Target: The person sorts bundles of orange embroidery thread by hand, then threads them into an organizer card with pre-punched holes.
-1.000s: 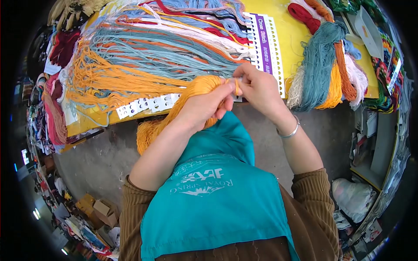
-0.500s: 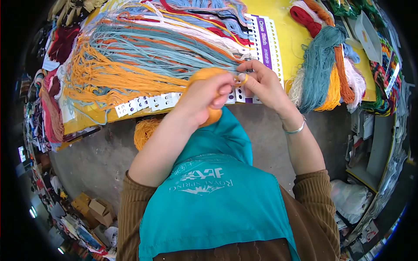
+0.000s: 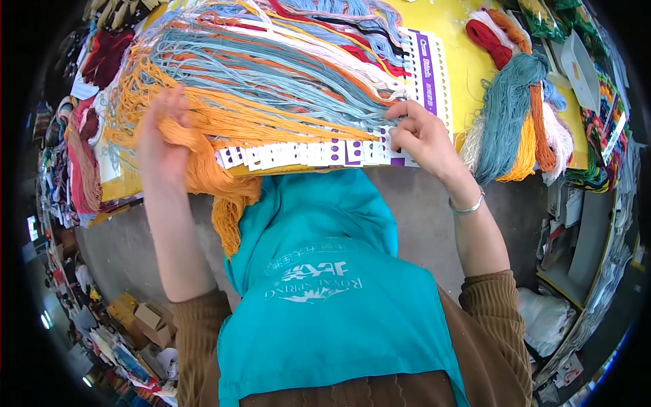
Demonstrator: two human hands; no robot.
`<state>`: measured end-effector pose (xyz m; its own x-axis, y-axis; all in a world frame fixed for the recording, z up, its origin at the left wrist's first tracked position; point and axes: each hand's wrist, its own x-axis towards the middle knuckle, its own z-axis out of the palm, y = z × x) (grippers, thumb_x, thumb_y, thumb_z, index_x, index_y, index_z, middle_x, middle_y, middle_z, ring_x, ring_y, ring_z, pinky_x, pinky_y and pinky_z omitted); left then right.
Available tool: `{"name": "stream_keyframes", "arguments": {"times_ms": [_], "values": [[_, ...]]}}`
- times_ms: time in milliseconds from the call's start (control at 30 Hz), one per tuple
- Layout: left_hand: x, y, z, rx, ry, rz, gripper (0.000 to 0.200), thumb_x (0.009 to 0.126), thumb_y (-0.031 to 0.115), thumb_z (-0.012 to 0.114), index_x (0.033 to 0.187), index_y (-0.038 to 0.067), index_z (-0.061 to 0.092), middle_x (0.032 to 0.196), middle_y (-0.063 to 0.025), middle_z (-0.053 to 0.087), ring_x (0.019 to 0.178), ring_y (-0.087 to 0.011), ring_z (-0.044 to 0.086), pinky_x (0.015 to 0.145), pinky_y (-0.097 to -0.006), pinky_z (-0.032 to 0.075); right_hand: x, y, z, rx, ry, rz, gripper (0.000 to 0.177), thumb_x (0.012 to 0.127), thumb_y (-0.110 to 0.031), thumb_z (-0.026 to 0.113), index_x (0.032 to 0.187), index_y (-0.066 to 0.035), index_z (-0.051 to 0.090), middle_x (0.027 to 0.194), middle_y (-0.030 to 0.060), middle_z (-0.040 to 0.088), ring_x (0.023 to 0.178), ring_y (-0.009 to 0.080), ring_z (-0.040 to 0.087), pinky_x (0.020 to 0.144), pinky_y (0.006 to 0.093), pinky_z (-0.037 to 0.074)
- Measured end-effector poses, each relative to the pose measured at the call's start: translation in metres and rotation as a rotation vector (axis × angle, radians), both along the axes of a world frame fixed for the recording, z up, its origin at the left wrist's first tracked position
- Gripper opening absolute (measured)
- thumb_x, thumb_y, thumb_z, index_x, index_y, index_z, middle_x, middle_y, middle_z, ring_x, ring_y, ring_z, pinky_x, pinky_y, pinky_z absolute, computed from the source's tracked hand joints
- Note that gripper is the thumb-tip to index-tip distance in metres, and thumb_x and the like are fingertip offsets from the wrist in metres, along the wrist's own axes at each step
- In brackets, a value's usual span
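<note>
The left hand [image 3: 163, 139] lies at the left of the frame, its back to the camera, sunk in the orange hank [image 3: 220, 183]. That hank runs from under the palm, over the edge of the yellow tabletop [image 3: 464, 41] and hangs down in front of the teal apron [image 3: 325, 298]. The fingers [image 3: 178, 102] point up into the loose strands and their tips are buried there, so I cannot tell whether they close on the yarn.

The right hand [image 3: 427, 136], right of centre, has thumb and forefinger pinched together at the end of the row of punched cards [image 3: 305, 153]. What lies between them is too small to make out. A bracelet [image 3: 468, 205] sits on that wrist.

Fanned threads [image 3: 271, 74] in blue-grey, orange, pink and red cover most of the cards. A purple card [image 3: 427, 64] shows only its right end, and its print is unreadable. Bundled skeins [image 3: 508, 115] lie at the upper right, and the frame's dark rim cuts off those farthest out.
</note>
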<state>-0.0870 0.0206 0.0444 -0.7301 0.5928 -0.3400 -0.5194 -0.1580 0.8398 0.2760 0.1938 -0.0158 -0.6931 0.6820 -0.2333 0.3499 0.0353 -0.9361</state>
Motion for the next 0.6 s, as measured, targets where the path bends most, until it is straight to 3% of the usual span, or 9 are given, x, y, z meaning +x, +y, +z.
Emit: {"name": "stream_keyframes", "arguments": {"times_ms": [67, 167, 300, 433, 533, 600], "values": [[0.042, -0.002, 0.002, 0.056, 0.048, -0.128, 0.045, 0.098, 0.022, 0.048, 0.136, -0.002, 0.044, 0.132, -0.0147, 0.053, 0.103, -0.0171, 0.059, 0.081, -0.0280, 0.048, 0.001, -0.002, -0.003, -0.016, 0.019, -0.021, 0.025, 0.083, -0.007, 0.060, 0.106, -0.001, 0.057, 0.064, 0.0027, 0.060, 0.060, 0.0069, 0.053, 0.057, 0.0243, 0.042], [0.090, -0.003, 0.015, 0.048, 0.088, -0.248, 0.051, 0.100, 0.029, 0.045, 0.143, 0.001, 0.037, 0.141, -0.0140, 0.047, 0.128, -0.0222, 0.047, 0.101, -0.0351, 0.040, -0.002, -0.003, 0.000, -0.021, 0.020, -0.035, 0.024, 0.084, -0.006, 0.059, 0.107, -0.001, 0.057, 0.064, 0.0021, 0.060, 0.061, 0.0059, 0.053, 0.058, 0.0233, 0.042], [0.076, -0.003, 0.006, 0.206, -0.003, -0.202, 0.050, 0.098, 0.029, 0.049, 0.140, 0.002, 0.042, 0.143, -0.0120, 0.046, 0.128, -0.0237, 0.046, 0.101, -0.0355, 0.039, -0.004, -0.007, 0.005, 0.007, 0.033, -0.043, 0.023, 0.085, -0.006, 0.056, 0.107, 0.000, 0.058, 0.067, 0.0020, 0.060, 0.063, 0.0051, 0.053, 0.058, 0.0218, 0.041], [0.031, -0.008, 0.017, -0.042, 0.189, 0.265, 0.048, 0.095, 0.027, 0.054, 0.137, 0.005, 0.047, 0.137, -0.0105, 0.050, 0.121, -0.0223, 0.050, 0.098, -0.0336, 0.040, -0.003, -0.006, -0.001, 0.022, 0.042, -0.050, 0.022, 0.084, -0.004, 0.055, 0.105, 0.001, 0.059, 0.069, 0.0024, 0.061, 0.063, 0.0048, 0.053, 0.058, 0.0211, 0.041], [0.024, -0.024, 0.027, -0.088, 0.273, 0.251, 0.050, 0.097, 0.030, 0.051, 0.138, 0.003, 0.044, 0.138, -0.0124, 0.050, 0.126, -0.0241, 0.046, 0.101, -0.0366, 0.039, -0.003, -0.005, 0.001, 0.024, 0.013, -0.062, 0.020, 0.085, -0.005, 0.055, 0.104, 0.001, 0.060, 0.068, 0.0023, 0.061, 0.063, 0.0049, 0.054, 0.058, 0.0210, 0.041], [0.042, -0.035, 0.018, 0.171, 0.038, -0.092, 0.052, 0.099, 0.033, 0.046, 0.140, 0.001, 0.040, 0.140, -0.0147, 0.047, 0.131, -0.0262, 0.042, 0.104, -0.0396, 0.037, -0.008, -0.008, 0.003, 0.043, -0.019, -0.074, 0.018, 0.087, -0.006, 0.056, 0.103, 0.001, 0.060, 0.069, 0.0021, 0.061, 0.064, 0.0049, 0.055, 0.059, 0.0210, 0.042]]}}
